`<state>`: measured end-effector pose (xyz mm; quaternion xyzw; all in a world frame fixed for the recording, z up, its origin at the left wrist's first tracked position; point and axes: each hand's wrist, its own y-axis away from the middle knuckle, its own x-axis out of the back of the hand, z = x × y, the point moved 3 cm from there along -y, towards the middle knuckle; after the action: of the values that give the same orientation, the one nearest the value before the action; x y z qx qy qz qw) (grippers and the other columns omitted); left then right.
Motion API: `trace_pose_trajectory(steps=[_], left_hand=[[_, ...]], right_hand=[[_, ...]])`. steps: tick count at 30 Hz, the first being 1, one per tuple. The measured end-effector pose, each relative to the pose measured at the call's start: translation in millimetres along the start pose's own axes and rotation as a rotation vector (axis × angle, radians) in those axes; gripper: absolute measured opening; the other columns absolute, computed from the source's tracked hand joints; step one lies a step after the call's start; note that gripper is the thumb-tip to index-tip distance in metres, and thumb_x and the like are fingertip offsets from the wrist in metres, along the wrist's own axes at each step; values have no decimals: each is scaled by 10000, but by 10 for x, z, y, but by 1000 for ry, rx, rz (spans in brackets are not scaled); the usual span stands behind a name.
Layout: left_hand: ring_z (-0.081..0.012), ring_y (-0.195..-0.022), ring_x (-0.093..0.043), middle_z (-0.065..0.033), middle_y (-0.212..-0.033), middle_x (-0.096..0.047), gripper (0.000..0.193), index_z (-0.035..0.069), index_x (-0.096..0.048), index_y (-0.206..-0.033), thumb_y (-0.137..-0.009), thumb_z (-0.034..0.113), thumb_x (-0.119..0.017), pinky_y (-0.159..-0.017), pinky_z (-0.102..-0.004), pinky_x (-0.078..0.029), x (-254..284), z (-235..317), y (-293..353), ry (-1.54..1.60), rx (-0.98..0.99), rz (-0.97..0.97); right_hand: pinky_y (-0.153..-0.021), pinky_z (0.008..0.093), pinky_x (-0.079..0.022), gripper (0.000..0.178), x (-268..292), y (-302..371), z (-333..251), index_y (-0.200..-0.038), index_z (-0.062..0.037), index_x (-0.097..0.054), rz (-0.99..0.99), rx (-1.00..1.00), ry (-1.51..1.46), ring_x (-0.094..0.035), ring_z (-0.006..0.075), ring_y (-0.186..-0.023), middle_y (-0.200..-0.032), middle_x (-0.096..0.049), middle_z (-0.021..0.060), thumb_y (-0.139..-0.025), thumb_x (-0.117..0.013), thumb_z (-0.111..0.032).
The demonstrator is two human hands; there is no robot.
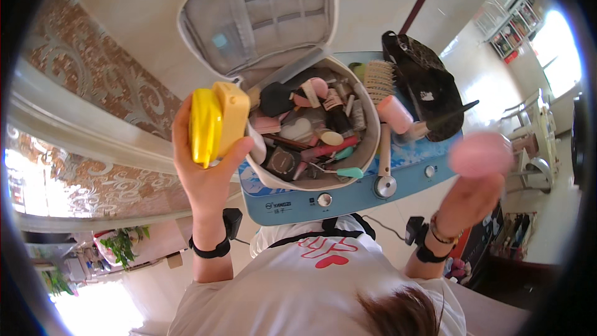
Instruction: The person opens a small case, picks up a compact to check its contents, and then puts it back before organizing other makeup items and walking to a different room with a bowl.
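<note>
My left hand (208, 162) is closed round two items side by side, a shiny yellow case (206, 126) and a pale cream box-like case (232, 118). It is held up at the left rim of an open cosmetic case (373, 143). Inside lie a jumble of makeup items, among them a dark square compact (283, 162), a white heart-shaped piece (296, 129) and a mint-handled tool (349, 173). Off to the right, my right hand (476, 202), smeared by motion, holds a pink rounded object (481, 154); its exact kind is unclear.
The case stands on a blue table-like appliance with knobs (298, 204). Right of it lie a paddle hairbrush (380, 81), a pink cylinder (395, 114), a long-handled tool (385, 156) and a black bag-like item (426, 84). The case's lid (261, 13) leans back, with pockets inside.
</note>
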<state>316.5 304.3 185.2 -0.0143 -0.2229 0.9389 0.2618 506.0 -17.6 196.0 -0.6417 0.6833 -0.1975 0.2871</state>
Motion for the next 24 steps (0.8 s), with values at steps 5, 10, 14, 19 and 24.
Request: trace_pose_trajectory(steps=[5,10,14,19,24], left_hand=[[-182,-1152,-499,-89,-1270,-511,819,3,-412,-1357,-656,33,-834,-991,-305,-393,-46,-103,-37,43,52,19],[-189,-1156,-498,-93,-1281,-505,798,-3,-413,-1360,-679,68,-822,-998,-311,-381,-95,-163,-99,-79,21,-20],[-186,-1150,-495,-92,-1266,-507,787,-9,-416,-1353,-682,79,-819,-996,-301,-375,-122,-140,-77,-70,31,-19],[-161,-1086,-517,-70,-1203,-537,732,-9,-438,-1322,-707,107,-819,-953,-281,-399,-107,-145,-61,-29,33,41],[-130,-1013,-532,-40,-1129,-558,668,-5,-456,-1295,-747,136,-810,-901,-252,-416,-65,-175,-41,33,92,121]], right_hand=[[-874,359,-498,305,800,-20,172,-1254,47,-505,310,-34,689,-595,236,-997,-1228,-559,153,-971,-503,-69],[-803,324,-514,259,527,109,404,-1155,-20,-610,-270,38,832,-611,271,-968,-1075,-621,149,-897,-586,-19],[-823,357,-509,306,348,336,472,-1110,-40,-652,-395,70,767,-607,286,-989,-1074,-628,133,-812,-665,28],[-865,370,-491,318,224,440,555,-1021,-40,-679,-529,139,766,-580,306,-1043,-1126,-595,112,-723,-709,66],[-891,381,-479,307,108,409,663,-1027,-34,-673,-491,-15,702,-576,311,-1058,-1134,-601,113,-736,-701,62]])
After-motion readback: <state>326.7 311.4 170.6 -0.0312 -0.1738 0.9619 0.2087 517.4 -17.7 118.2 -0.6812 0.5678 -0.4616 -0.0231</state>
